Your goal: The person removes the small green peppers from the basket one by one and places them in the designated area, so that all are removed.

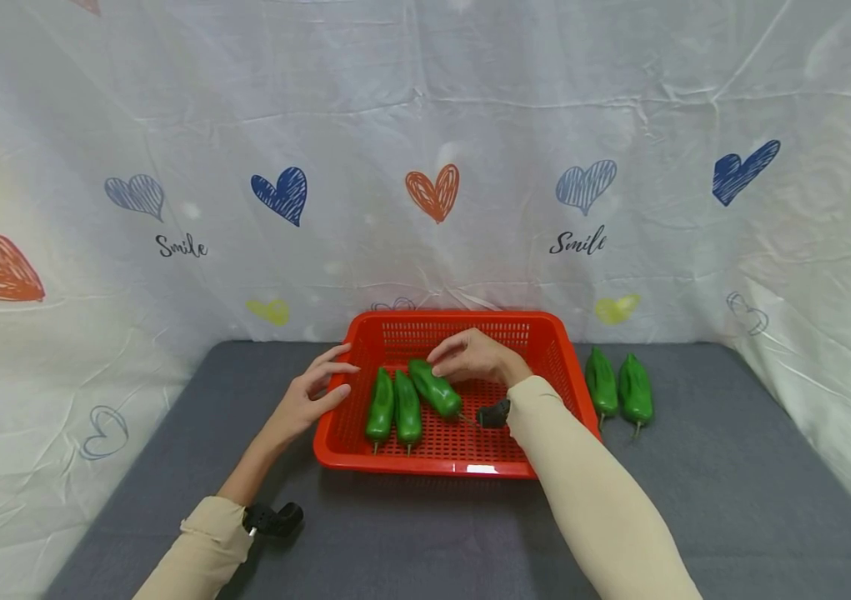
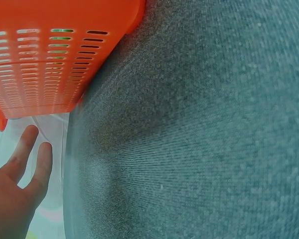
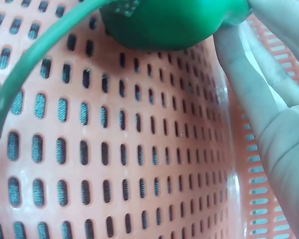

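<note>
Hands [image 1: 312, 396] [image 1: 473, 357] at basket [image 1: 425, 464] face cloth [image 1: 365, 67] reading "Smile" [image 1: 578, 242] twice.

Creased white sheet backdrop [image 1: 365, 67], printed hearts [image 1: 286, 197] plus "Smile" lettering [image 1: 578, 242]. Desk [image 1: 410, 542] in front has grey fabric top.

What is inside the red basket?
Three green peppers; the right hand grips the rightmost pepper. That hand and its sleeve hide part of the basket floor.

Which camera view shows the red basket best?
The head view: most of the red basket shows, rim and inside. Left wrist shows only part of its slotted outside; right wrist, part of its floor and a side.
</note>
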The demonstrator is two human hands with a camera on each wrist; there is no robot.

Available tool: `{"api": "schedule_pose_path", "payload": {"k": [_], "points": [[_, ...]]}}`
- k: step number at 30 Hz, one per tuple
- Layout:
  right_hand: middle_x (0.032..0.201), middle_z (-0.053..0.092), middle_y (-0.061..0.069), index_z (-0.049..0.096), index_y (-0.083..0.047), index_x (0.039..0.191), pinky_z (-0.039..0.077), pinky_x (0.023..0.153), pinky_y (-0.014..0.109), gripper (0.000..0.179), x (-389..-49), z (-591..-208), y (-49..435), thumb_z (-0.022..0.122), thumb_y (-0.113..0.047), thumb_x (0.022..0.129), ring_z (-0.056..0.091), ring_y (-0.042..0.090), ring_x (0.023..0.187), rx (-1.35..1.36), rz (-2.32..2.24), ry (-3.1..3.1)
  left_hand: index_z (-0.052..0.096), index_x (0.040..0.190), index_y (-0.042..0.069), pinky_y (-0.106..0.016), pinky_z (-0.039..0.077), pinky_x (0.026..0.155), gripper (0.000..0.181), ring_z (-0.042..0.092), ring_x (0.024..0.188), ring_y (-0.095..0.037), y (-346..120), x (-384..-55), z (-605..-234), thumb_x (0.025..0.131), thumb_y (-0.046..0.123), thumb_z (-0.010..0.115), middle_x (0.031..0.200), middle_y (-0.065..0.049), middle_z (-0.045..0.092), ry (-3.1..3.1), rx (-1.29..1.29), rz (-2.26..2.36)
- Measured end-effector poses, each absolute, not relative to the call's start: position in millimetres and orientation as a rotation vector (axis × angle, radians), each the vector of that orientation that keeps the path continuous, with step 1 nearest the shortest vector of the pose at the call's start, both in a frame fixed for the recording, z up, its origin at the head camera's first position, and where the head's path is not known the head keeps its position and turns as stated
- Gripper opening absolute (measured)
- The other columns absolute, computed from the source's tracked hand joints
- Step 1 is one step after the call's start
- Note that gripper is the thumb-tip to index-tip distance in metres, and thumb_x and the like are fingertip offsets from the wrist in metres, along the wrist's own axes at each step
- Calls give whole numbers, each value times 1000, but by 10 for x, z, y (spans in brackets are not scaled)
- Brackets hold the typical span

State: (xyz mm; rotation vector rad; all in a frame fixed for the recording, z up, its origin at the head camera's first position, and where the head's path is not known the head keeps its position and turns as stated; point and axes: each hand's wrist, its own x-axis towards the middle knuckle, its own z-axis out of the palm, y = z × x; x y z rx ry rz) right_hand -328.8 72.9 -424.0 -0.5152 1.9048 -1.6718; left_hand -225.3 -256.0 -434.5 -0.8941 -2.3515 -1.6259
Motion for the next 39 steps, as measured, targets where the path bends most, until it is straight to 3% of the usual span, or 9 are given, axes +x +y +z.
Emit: {"api": "schedule_pose_path", "payload": {"k": [12, 29, 39], "points": [[121, 69, 14, 72, 5, 119, 54, 90, 41, 29, -3303, -4087, 737, 75, 1, 91, 68, 29, 105, -588, -1734, 1957, 63, 131, 0, -71, 25, 106, 32, 28, 145, -37, -2556, -2262, -4332, 98, -3, 60, 159, -17, 33, -2355, -884, -1622], [123, 67, 17, 68, 9, 121, 53, 92, 43, 29, -3315, -3963, 688, 71, 7, 93, 66, 30, 109, -612, -1850, 1898, 63, 130, 0, -70, 26, 106, 32, 28, 145, -37, -2562, -2262, -4329, 99, -2, 61, 159, -17, 33, -2361, -883, -1613], [128, 61, 18, 69, 6, 122, 53, 92, 42, 30, -3279, -3796, 738, 73, 3, 92, 65, 32, 109, -578, -1892, 1904, 64, 130, 2, -70, 26, 106, 31, 29, 145, -36, -2561, -2263, -4353, 99, -1, 61, 159, -14, 34, -2364, -875, -1611]]}}
